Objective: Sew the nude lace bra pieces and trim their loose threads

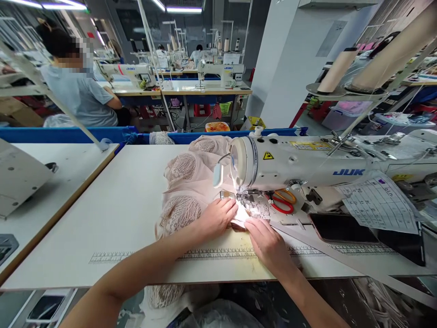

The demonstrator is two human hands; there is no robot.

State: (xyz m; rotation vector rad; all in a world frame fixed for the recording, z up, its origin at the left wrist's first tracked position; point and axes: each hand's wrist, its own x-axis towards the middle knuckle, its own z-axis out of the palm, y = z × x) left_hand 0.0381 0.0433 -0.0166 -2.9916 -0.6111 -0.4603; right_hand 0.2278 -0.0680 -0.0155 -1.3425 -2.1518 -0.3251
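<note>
Fabric point(184, 191), pale pink with lace panels, lies bunched on the white bench point(119, 214) and runs under the needle end of the white industrial sewing machine point(307, 161). The left hand point(218, 215) rests flat on it, fingers extended, gripping nothing. The right hand point(264, 241) lies flat just beside, fingertips pressing the brightly lit edge at the presser foot. Red-and-orange-handled scissors point(282, 202) lie on the machine bed behind.

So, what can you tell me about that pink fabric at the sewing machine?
The pink fabric is thin and pale, with netted lace patches. It lies bunched on the white table left of the sewing machine, one edge under the needle area. The left hand and right hand press on it; part hangs off the front edge.
</note>
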